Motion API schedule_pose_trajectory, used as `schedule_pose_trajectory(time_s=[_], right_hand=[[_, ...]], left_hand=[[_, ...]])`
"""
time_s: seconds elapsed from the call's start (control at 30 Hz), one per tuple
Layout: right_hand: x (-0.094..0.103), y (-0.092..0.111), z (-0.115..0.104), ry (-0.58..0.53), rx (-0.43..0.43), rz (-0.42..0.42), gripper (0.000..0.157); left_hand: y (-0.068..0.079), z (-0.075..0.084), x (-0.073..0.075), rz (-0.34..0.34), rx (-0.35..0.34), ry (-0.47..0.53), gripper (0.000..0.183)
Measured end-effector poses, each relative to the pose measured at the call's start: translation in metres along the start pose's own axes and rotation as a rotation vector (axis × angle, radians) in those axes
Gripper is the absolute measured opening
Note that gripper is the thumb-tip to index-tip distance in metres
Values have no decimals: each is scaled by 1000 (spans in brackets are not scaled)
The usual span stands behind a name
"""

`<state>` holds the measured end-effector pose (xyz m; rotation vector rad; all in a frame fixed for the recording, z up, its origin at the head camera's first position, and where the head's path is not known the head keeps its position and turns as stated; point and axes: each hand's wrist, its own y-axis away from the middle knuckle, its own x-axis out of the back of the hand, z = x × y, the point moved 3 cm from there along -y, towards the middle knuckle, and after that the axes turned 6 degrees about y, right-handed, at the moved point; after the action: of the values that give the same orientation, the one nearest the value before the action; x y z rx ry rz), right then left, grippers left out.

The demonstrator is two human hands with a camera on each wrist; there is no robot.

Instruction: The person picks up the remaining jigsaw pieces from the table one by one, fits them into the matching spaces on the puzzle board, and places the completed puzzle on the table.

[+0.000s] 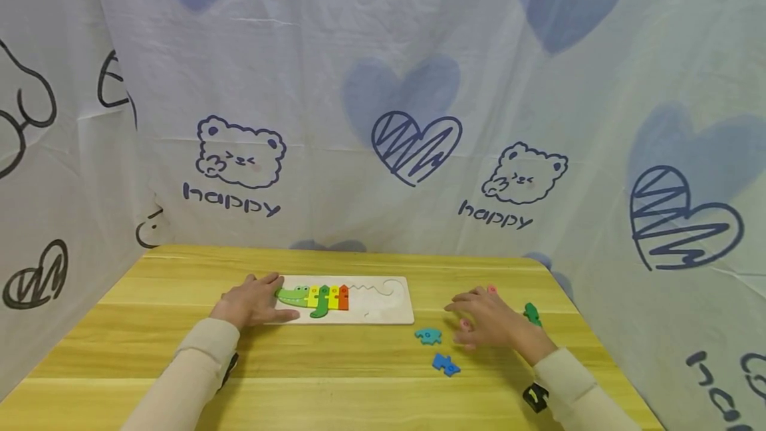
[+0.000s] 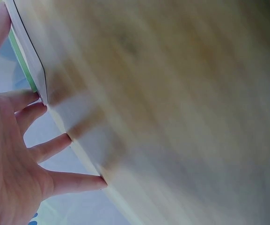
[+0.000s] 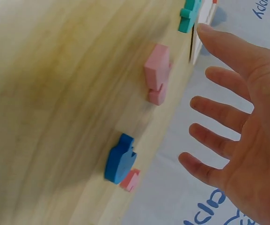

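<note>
Nearest to the camera are two cream sleeves (image 1: 179, 378), reaching over the worktop (image 1: 335, 384). The left hand (image 1: 254, 301) is spread wide and rests at the left end of the puzzle board (image 1: 385, 311), gripping nothing. On this board sit the crocodile head (image 1: 293, 296), yellow pieces (image 1: 314, 299) and an orange piece (image 1: 344, 299); the tail part is bare. The right hand (image 1: 487, 318), loosely spread and empty, is above a pink piece (image 1: 465, 326). The teal piece (image 1: 429, 336) and blue piece (image 1: 446, 364) lie nearby. In my judgement, the step is choosing a loose piece; the next move calls for pinching one, then matching its edge beside the orange one.
</note>
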<state>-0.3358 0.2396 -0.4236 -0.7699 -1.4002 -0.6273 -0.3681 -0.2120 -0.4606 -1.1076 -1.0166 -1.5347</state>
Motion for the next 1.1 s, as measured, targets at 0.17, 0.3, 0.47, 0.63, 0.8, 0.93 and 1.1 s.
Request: schedule_pose_trajectory(time_s=[0.17,0.3,0.47,0.63,0.8,0.93,1.1], right_hand=[[-4,9,4,-30,12,-5,51],[-7,13,6,-7,39,7,48],[-9,15,8,-6,76,17,44],[-11,15,10,-7,82,0,43],[-14,15,13,16,67,-7,43],[-17,14,16,16,53,-14,37],[-18,15,17,4,41,-19,32]], left_hand=[[-1,2,0,3,-1,-6,105],[-1,2,-2,5,-3,-9,105],[-1,1,-2,11,0,-11,106],[-2,0,-3,7,4,-8,106],[-3,0,-3,3,8,0,105],[-3,0,-3,4,10,1,106],[-2,0,-3,4,12,1,106]])
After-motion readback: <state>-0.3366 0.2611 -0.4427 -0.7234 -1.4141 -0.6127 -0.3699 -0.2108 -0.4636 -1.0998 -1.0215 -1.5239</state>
